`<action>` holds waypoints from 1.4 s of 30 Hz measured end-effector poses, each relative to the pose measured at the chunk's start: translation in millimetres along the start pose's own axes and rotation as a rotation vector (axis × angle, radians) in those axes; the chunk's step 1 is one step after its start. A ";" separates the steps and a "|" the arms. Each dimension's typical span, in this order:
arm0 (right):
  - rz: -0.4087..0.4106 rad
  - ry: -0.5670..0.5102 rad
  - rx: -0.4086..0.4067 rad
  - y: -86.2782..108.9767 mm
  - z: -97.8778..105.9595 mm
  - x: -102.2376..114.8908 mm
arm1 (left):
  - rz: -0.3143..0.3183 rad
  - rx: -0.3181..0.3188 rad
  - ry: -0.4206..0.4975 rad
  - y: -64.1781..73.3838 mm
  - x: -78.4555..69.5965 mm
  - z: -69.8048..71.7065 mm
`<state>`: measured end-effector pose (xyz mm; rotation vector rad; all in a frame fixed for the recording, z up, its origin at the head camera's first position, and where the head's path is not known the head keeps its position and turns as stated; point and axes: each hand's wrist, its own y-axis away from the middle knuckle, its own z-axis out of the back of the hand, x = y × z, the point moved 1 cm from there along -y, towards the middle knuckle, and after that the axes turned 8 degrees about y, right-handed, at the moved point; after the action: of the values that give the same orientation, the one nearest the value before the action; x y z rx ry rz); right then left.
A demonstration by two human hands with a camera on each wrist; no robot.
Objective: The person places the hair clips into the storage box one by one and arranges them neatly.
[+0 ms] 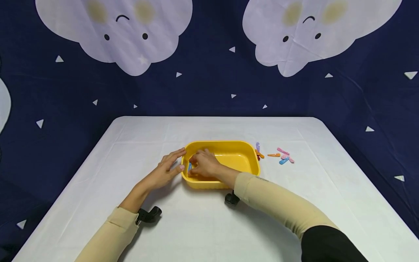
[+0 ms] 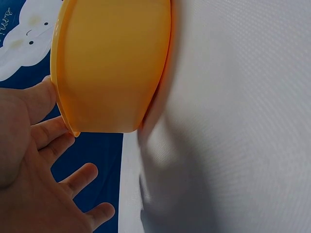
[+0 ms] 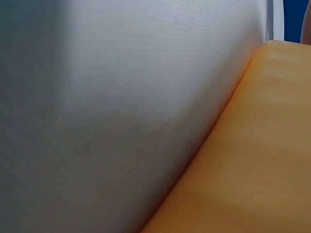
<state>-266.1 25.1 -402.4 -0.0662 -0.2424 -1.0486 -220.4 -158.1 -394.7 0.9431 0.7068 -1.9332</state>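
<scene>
A yellow plastic basin (image 1: 222,185) stands on the white table. My left hand (image 1: 165,170) touches its left rim, fingers fairly straight and spread. In the left wrist view, the thumb and two fingers of the left hand (image 2: 34,150) meet the rim, while the other two fingers stand away from it. My right hand (image 1: 207,164) reaches into the left part of the basin with bent fingers. Between its thumb and fingertips is a small blue hair clip (image 1: 190,166), close to the left wall. The right wrist view shows the basin's outer side (image 3: 243,160), not the hand.
Right of the basin lie loose hair clips: purple (image 1: 258,146), orange (image 1: 273,155), pink (image 1: 283,151) and blue (image 1: 284,160). More orange and dark red ones lie against the basin's right side. A dark blue cloth with clouds (image 1: 209,91) hangs behind the table.
</scene>
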 end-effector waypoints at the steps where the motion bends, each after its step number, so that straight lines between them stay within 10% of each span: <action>1: 0.002 0.009 0.002 0.1 -0.1 0.3 | 0.002 0.000 0.001 0.0 0.2 -0.1; 42: -0.031 0.000 -0.031 3.0 8.8 -0.3 | 0.023 -0.003 0.000 0.1 0.6 1.8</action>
<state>-265.0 28.4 -393.7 -0.0909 -0.2283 -1.0828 -221.2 -159.8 -394.2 0.9460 0.6961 -1.9119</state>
